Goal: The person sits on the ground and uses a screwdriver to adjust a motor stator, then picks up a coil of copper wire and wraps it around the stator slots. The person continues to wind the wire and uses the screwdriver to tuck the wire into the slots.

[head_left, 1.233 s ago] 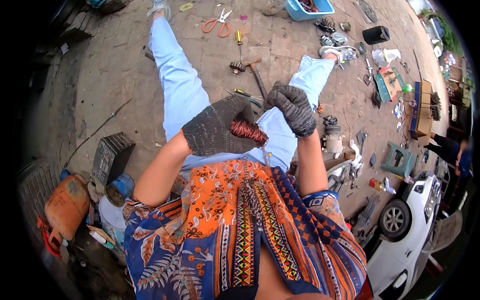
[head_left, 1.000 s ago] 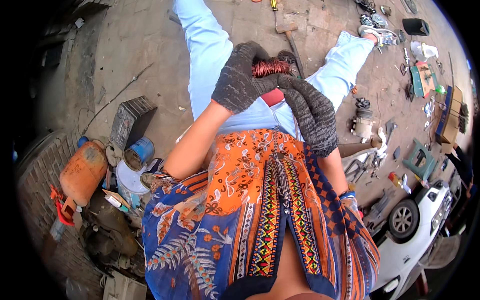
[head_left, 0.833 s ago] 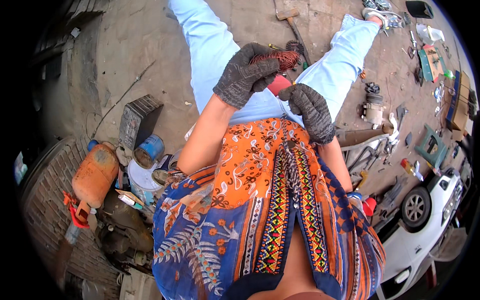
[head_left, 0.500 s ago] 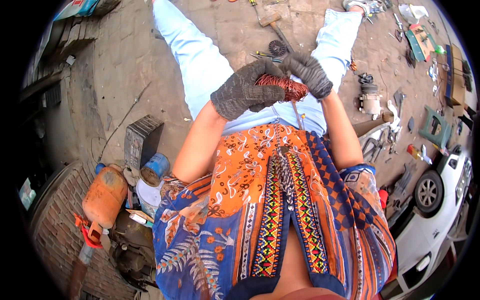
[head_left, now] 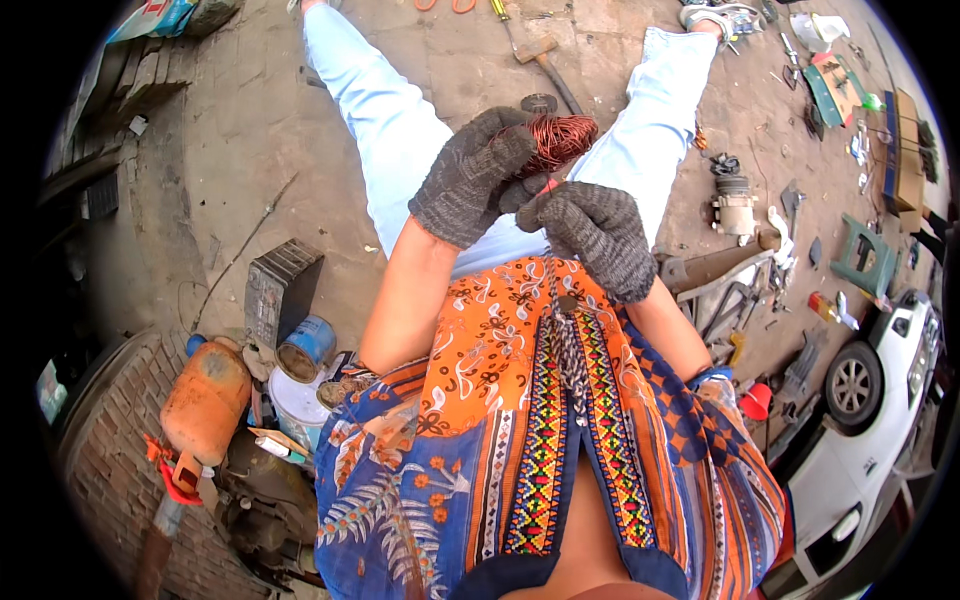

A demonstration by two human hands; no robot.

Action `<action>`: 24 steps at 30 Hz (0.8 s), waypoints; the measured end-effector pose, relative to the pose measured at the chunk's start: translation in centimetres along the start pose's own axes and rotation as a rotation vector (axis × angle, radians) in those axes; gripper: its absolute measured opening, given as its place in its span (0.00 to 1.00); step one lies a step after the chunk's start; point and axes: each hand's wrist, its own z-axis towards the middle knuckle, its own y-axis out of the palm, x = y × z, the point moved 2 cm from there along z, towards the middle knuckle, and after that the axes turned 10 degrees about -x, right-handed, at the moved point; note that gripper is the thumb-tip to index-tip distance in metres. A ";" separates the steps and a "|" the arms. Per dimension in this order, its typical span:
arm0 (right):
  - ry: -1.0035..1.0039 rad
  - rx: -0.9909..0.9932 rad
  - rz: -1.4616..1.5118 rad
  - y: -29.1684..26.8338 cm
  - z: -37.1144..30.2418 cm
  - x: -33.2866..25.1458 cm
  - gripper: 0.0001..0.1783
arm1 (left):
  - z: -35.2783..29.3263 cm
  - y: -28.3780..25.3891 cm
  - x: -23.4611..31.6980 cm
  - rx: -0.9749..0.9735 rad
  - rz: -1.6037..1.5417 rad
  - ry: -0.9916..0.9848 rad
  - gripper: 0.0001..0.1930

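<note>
weathered brick paving [head_left: 240, 160] spreads all around, with a white car [head_left: 885, 425] on the right. light blue trousers [head_left: 385, 125] stretch out across it; a rusty orange gas cylinder [head_left: 207, 400] lies to the left. both hands wear coarse grey knit gloves. the left hand [head_left: 470, 180] wraps round a wire bundle [head_left: 562, 140]; the right hand [head_left: 595, 235] is curled closed just below it, and i cannot tell whether it pinches a strand. the bundle is reddish, tangled and rounded at its end.

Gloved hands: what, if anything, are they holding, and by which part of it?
The left hand has its grip on the left end of a reddish wire bundle. Whether the right hand holds anything cannot be told.
</note>
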 end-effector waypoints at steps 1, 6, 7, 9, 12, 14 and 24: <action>0.038 -0.048 0.092 -0.4 0.3 1.4 0.12 | 0.1 0.0 -0.2 0.018 0.150 0.034 0.20; -0.077 -0.060 -0.043 -6.6 2.8 9.1 0.16 | 1.2 0.3 -0.1 -0.102 0.484 -0.038 0.24; -0.104 0.014 0.007 -7.7 3.4 9.8 0.16 | 1.1 0.8 0.6 -0.134 0.502 -0.099 0.24; -0.019 0.140 0.267 -9.6 4.3 8.9 0.16 | 0.7 1.7 1.3 -0.208 0.527 -0.216 0.24; -0.008 0.199 0.053 -11.4 5.7 3.8 0.12 | 0.7 1.1 0.4 -0.181 1.196 0.146 0.23; -0.134 0.233 -0.194 -11.0 5.8 1.3 0.12 | 0.7 1.2 -0.1 -0.102 1.424 0.203 0.24; -0.177 -0.098 -0.168 -1.0 -1.3 -0.8 0.11 | -0.5 1.7 1.4 0.012 0.578 -0.135 0.19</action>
